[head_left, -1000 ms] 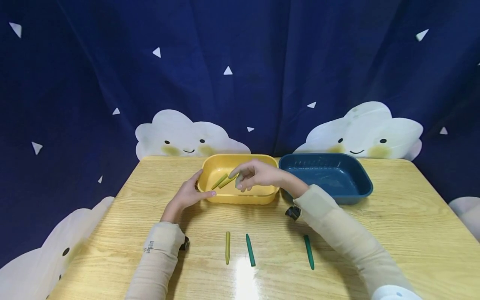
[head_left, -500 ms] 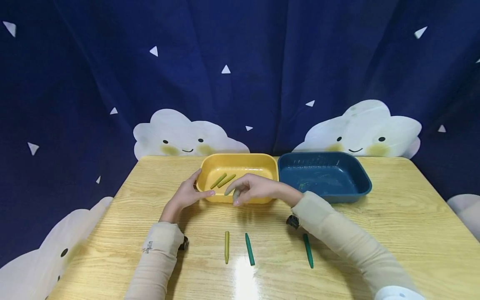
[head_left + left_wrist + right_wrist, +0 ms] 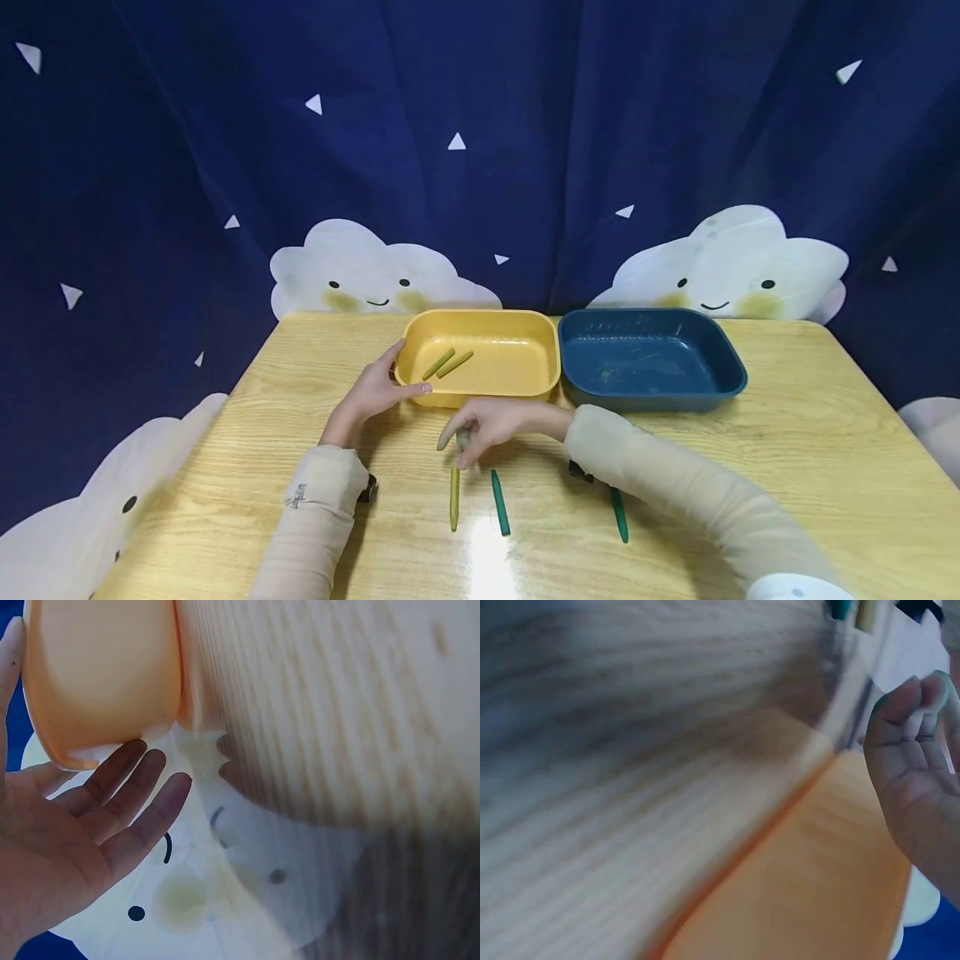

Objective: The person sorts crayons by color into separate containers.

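Observation:
My left hand rests against the left end of a yellow plastic bin, its thumb on the front rim. In the left wrist view its fingers lie fairly straight along the bin's end. Two olive-yellow crayons lie inside the bin. My right hand, fingers loosely bent and holding nothing, hovers in front of the bin. Just below its fingertips a third yellow crayon lies on the table. Beside that is a green crayon; another green crayon lies farther right, partly hidden by the right forearm.
A dark blue bin stands against the yellow bin's right side, with faint marks on its floor. Both are on a wooden table. Behind hangs a navy curtain with white triangles and clouds.
My right hand has moved out of the yellow bin, over its front rim and down toward the yellow crayon on the table. The left hand has stayed at the bin.

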### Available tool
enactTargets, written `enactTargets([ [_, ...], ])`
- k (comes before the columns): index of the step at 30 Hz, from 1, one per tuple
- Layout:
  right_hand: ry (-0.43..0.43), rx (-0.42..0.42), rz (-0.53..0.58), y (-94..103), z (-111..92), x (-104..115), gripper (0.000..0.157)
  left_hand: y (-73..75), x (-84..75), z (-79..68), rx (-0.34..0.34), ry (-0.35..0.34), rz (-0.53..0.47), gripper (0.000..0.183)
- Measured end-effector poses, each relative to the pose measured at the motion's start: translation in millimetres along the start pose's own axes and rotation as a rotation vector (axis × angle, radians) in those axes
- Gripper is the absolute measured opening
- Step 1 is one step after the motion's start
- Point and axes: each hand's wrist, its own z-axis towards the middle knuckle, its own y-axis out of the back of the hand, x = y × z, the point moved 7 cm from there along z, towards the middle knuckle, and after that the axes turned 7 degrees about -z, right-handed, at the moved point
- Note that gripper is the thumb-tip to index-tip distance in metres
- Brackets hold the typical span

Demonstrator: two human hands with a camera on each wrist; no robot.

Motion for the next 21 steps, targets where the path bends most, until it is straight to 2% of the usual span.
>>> enactTargets([
  [6, 0.004, 0.023, -0.074, -11.3, 7.4, -5.0, 0.038, -2.7, 1.4, 0.7, 0.005, 0.010, 0.004, 0.099],
  [11, -0.034, 0.024, -0.160, -12.6, 14.1, -11.0, 0.035, -1.8, -0.7, -0.5, 0.008, 0.003, 0.004, 0.100],
  [21, -0.080, 0.062, -0.181, -17.4, 23.2, -15.7, 0.031, 1.6, 0.0, -1.6, 0.002, 0.018, 0.013, 0.098],
])
